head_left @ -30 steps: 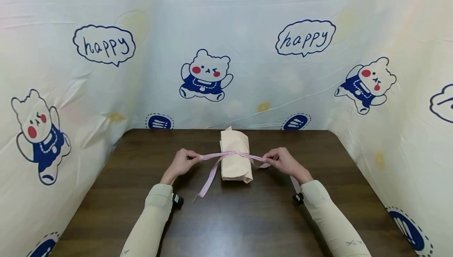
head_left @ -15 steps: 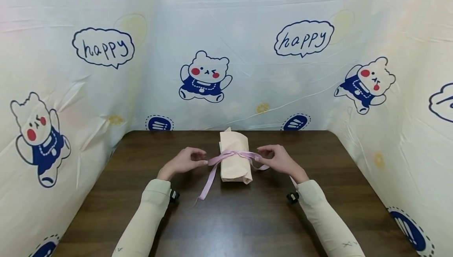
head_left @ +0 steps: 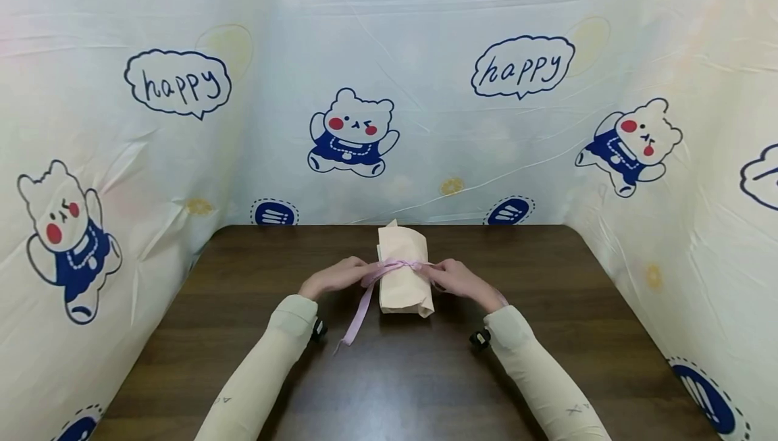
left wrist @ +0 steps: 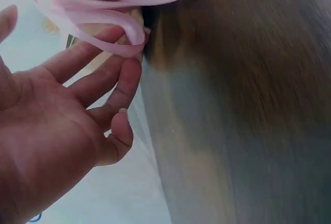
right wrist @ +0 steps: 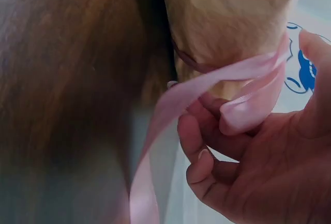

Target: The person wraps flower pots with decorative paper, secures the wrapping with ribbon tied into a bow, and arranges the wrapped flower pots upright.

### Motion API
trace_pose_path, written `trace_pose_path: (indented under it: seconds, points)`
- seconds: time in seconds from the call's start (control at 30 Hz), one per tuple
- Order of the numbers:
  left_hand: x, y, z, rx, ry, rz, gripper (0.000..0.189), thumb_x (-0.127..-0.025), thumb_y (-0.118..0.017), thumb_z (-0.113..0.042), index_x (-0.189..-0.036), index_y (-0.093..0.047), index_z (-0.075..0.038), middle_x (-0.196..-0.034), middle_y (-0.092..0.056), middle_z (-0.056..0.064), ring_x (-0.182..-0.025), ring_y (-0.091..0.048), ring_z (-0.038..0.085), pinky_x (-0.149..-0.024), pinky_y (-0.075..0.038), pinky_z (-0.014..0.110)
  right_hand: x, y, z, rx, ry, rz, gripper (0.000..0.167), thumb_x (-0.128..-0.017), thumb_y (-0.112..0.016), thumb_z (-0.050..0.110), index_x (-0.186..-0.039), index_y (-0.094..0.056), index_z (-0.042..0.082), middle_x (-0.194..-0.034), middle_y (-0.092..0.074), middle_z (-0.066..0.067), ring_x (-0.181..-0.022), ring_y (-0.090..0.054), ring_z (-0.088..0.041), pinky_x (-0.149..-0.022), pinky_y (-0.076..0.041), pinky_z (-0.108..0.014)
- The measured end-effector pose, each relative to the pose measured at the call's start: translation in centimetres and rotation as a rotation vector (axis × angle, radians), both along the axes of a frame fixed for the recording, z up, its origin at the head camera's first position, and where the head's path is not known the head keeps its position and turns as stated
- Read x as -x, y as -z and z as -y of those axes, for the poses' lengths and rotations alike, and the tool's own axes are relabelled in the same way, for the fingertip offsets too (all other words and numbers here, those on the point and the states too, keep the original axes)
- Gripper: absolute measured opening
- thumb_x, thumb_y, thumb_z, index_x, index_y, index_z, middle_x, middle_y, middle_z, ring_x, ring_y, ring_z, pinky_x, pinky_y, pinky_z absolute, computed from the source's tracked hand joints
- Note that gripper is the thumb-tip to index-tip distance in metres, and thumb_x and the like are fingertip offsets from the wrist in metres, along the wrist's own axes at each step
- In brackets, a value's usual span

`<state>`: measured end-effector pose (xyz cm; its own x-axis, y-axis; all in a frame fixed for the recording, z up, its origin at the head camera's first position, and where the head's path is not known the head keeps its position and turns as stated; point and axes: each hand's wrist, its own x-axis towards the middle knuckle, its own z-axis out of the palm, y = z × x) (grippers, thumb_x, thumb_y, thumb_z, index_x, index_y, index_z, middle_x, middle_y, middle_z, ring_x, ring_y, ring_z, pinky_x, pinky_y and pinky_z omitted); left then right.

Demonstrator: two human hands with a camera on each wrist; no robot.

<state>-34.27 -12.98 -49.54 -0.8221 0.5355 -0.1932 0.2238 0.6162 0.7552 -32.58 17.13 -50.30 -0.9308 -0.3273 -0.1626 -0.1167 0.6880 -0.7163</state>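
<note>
A paper-wrapped package (head_left: 404, 289) lies on the table, with a pink ribbon (head_left: 398, 263) tied across its middle in a bow. At the bow's left side is my left hand (head_left: 337, 275). In the left wrist view, a ribbon loop (left wrist: 111, 48) lies against its extended fingers (left wrist: 98, 81), and the thumb stands apart. On the other side my right hand (head_left: 462, 281) reaches to the package. The right wrist view has the right loop (right wrist: 251, 107) resting against loosely bent fingers, thumb apart. One ribbon tail (head_left: 360, 316) trails toward the front left.
The brown wooden table (head_left: 389, 387) extends around the package. Behind and beside it hangs a pale curtain (head_left: 425, 90) printed with bears and "happy" bubbles. A small black device (head_left: 480, 340) is worn at my right wrist.
Both hands had pinched the bow's loops and pulled them outward. They then let go, and now both have moved inward to the package's sides. The package has hardly moved.
</note>
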Motion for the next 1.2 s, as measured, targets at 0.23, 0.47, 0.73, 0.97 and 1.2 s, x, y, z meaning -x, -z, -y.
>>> trace_pose_path:
  seconds: [0.23, 0.47, 0.73, 0.97, 1.2]
  points:
    - [0.5, 1.0, -1.1, -0.021, 0.038, 0.03, 0.067, -0.098, -0.05, -0.063, -0.081, -0.067, -0.001, -0.07, -0.05, 0.011, -0.07, -0.049, 0.023, -0.064, -0.036, 0.028, 0.4, 0.7, 0.7, -0.014, -0.015, 0.026, 0.071, -0.093, -0.048, 0.075, -0.067, -0.054, 0.009, -0.057, -0.042, 0.002, -0.052, -0.039, -0.014, -0.053, -0.032, -0.028]
    - [0.3, 1.0, -1.4, -0.004, 0.049, 0.037, 0.064, -0.096, -0.054, -0.063, -0.069, -0.057, -0.005, -0.057, -0.037, -0.006, -0.054, -0.036, 0.01, -0.055, -0.03, 0.026, 0.5, 1.1, 1.0, -0.005, -0.023, 0.042, 0.067, -0.095, -0.049, 0.07, -0.079, -0.065, 0.006, -0.065, -0.049, -0.001, -0.059, -0.045, -0.015, -0.056, -0.036, -0.028]
    - [0.6, 1.5, -1.3, -0.008, 0.071, 0.075, 0.062, -0.096, -0.054, -0.062, -0.063, -0.051, -0.01, -0.056, -0.035, -0.006, -0.053, -0.033, 0.009, -0.054, -0.028, 0.025, 0.5, 1.3, 1.5, -0.009, 0.002, 0.058, 0.066, -0.093, -0.05, 0.073, -0.088, -0.068, 0.009, -0.075, -0.059, -0.007, -0.067, -0.053, -0.019, -0.058, -0.039, -0.029]
    - [0.3, 1.1, -1.2, -0.016, 0.071, 0.062, 0.061, -0.098, -0.055, -0.056, -0.064, -0.05, -0.004, -0.055, -0.034, -0.007, -0.052, -0.032, 0.009, -0.053, -0.028, 0.025, 0.5, 1.3, 1.7, 0.008, 0.012, 0.062, 0.064, -0.093, -0.052, 0.071, -0.079, -0.066, 0.01, -0.068, -0.054, -0.006, -0.061, -0.049, -0.018, -0.055, -0.036, -0.028]
    - [0.2, 1.0, -1.3, -0.029, 0.053, 0.034, 0.058, -0.097, -0.059, -0.053, -0.066, -0.052, -0.005, -0.056, -0.034, -0.007, -0.052, -0.032, 0.008, -0.052, -0.027, 0.024, 0.4, 1.1, 1.7, 0.049, 0.036, 0.02, 0.059, -0.091, -0.058, 0.068, -0.065, -0.052, 0.016, -0.058, -0.041, 0.003, -0.053, -0.039, -0.013, -0.05, -0.031, -0.027]
